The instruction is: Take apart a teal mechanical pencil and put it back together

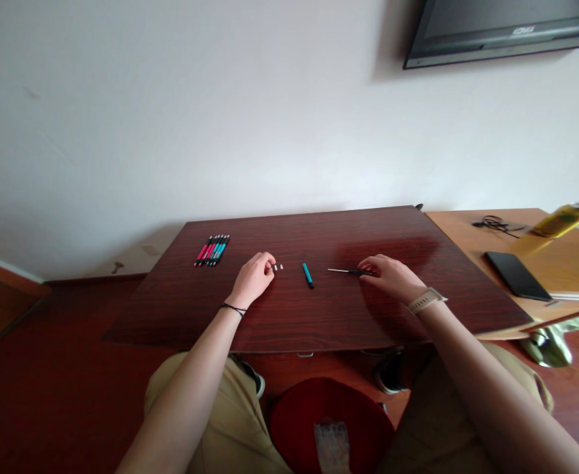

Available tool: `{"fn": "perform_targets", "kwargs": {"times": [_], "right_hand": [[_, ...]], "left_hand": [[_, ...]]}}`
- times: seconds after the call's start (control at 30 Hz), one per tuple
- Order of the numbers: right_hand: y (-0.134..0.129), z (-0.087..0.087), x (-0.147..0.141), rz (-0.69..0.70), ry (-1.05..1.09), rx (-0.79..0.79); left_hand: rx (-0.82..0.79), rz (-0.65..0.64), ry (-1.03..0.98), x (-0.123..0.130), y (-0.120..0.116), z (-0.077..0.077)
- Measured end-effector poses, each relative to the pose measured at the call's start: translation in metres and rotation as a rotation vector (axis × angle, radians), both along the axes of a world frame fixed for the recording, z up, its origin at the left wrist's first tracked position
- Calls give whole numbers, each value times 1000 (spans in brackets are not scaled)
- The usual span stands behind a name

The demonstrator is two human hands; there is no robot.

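Note:
My left hand rests on the dark wooden table with its fingers curled and pressed together. Small white pieces lie right by its fingertips; whether one is pinched I cannot make out. Between the hands lies a turquoise pen barrel with a black end. On the right, the fingers of my right hand close around the black end of a slim pen part, whose thin white tube points left. The fingers partly hide the black end.
A row of several pink and turquoise pens lies at the table's left. A lighter desk on the right bears a black phone, a coiled cable and a yellow can. A red stool is below.

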State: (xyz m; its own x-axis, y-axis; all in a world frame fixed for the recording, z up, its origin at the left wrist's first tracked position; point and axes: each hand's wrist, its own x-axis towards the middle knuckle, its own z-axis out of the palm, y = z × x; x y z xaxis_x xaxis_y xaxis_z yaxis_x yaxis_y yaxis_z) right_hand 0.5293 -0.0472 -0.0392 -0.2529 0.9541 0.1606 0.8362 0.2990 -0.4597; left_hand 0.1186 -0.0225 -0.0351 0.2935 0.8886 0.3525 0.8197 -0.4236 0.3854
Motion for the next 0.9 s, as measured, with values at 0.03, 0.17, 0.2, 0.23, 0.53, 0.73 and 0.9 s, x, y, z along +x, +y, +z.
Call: {"fn": "perform_targets", "kwargs": {"times": [0.03, 0.17, 0.2, 0.23, 0.53, 0.73, 0.9], "right_hand": [[0, 0, 0, 1, 0, 2], [0, 0, 0, -1, 3, 6], [0, 0, 0, -2, 4, 5], [-1, 0, 0, -3, 4, 5], [-2, 3, -3, -12, -63, 5], [-4, 7, -8, -42, -95, 8], [-4, 6, -9, -45, -98, 13]], "left_hand": [[-5, 3, -8, -1, 1, -1], [-14, 12, -22, -3, 2, -3], [-15, 15, -19, -4, 3, -3], [-18, 17, -16, -5, 3, -4], [-54, 13, -2, -8, 2, -4], [-34, 9, 13, -8, 3, -4], [-39, 6, 13, -8, 1, -3]]}}
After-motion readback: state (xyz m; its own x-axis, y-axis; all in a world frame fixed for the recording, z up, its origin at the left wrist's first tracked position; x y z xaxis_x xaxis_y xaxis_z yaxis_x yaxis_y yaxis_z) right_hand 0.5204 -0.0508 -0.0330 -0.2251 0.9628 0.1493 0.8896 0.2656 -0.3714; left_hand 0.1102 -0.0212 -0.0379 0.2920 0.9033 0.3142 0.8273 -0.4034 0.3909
